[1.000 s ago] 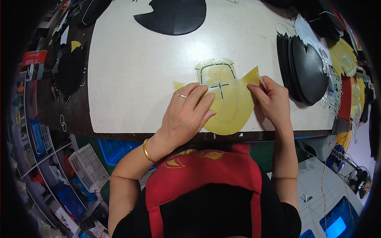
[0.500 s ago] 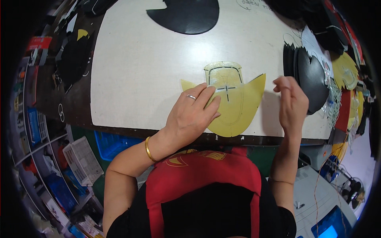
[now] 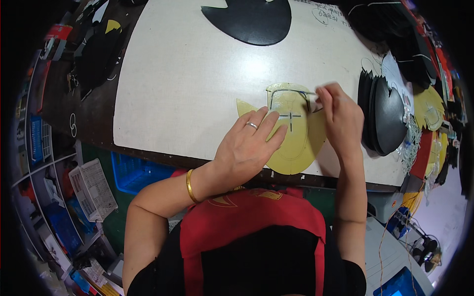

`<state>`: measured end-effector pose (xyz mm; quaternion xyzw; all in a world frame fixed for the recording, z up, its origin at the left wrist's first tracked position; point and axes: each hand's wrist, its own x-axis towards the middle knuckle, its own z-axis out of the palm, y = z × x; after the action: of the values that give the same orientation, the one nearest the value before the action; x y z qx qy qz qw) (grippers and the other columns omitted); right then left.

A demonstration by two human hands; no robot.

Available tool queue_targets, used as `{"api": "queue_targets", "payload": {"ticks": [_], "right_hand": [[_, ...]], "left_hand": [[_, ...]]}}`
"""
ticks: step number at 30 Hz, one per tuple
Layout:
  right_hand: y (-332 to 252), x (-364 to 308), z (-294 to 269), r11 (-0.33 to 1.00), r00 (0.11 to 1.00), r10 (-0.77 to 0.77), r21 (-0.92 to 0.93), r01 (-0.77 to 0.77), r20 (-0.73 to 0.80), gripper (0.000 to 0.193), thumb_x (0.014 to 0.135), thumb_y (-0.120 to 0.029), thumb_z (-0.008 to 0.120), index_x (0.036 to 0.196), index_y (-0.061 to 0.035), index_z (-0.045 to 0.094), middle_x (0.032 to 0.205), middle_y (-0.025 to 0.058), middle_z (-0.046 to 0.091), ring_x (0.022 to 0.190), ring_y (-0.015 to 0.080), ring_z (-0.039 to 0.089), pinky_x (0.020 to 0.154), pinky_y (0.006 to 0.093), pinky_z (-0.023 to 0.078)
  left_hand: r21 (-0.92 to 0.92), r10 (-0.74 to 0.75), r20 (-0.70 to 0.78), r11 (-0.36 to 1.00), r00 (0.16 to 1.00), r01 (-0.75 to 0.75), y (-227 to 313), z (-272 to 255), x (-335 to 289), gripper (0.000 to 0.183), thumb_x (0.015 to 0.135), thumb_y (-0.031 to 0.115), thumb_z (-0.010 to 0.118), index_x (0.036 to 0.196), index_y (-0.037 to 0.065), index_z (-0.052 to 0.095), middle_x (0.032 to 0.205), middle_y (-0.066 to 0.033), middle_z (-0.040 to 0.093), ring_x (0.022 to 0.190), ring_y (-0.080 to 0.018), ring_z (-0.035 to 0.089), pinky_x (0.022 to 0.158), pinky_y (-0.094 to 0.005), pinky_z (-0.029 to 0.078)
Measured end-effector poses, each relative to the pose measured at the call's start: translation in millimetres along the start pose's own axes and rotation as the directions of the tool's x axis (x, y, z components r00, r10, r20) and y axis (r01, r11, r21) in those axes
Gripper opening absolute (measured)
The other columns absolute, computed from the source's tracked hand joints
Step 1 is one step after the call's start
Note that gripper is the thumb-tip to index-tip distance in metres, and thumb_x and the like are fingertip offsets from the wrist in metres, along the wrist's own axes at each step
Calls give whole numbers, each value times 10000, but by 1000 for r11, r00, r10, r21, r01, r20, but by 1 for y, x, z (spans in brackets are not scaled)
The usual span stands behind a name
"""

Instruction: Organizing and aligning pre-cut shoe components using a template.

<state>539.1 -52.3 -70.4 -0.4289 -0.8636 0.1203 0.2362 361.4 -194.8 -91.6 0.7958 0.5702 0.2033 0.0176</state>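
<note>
A yellow template (image 3: 291,158) with pointed side wings lies near the table's front edge. It has dark slots along its top and a dark cross in the middle. My left hand (image 3: 249,143) rests on its left part, fingers stretched out and lying flat. At the template's upper right, my right hand (image 3: 340,118) is closed in a pinch. A thin, pen-like stick (image 3: 308,92) points left from its fingertips over the upper slot. That stick is too thin and blurred to name exactly, and my right hand hides part of the right wing.
Black cut pieces (image 3: 387,118) stand in an overlapping stack at the right. Another black piece (image 3: 256,24) lies at the far side of the white tabletop (image 3: 182,84). More dark pieces and yellow templates crowd both sides. A blue crate (image 3: 131,172) sits below the table, left.
My right hand has moved left from beside the stack to the template's upper right, with the thin stick now visible. My left hand stays flat on the template. The whole view has shifted slightly.
</note>
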Motion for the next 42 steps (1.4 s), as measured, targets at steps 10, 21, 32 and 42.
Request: {"api": "queue_targets", "payload": {"ticks": [10,21,32,42], "right_hand": [[-22,-35,-4,982,990,-135,138,130,28,90,907,-149,710,857,-83,672,761,80,661,645,267,643,582,375,498],[-5,-44,-31,911,928,79,352,-215,364,164,964,-203,627,929,-49,673,787,125,669,717,272,667,662,334,521],[16,-64,-30,782,887,307,440,-441,344,261,959,-228,667,1135,-35,690,972,110,721,810,172,677,720,322,512],[231,-93,-157,674,739,589,-305,-673,-327,280,1038,-207,602,1153,39,668,1036,43,709,905,100,628,782,245,491]], "left_hand": [[-19,33,-8,999,999,-33,-1,0,1,417,830,167,725,1209,18,640,1228,-187,602,1178,-346,586,985,-435,477],[0,15,-4,1000,1000,-15,-1,2,-6,403,839,166,724,1205,20,641,1254,-186,595,1198,-347,573,1002,-446,468],[-32,61,46,998,997,-59,-12,7,-2,533,847,249,714,1308,36,554,1356,-183,531,1313,-338,473,1074,-443,394],[333,45,-174,943,984,16,-142,7,101,501,837,232,735,1277,52,576,1156,-105,638,1140,-281,582,984,-402,461]]}}
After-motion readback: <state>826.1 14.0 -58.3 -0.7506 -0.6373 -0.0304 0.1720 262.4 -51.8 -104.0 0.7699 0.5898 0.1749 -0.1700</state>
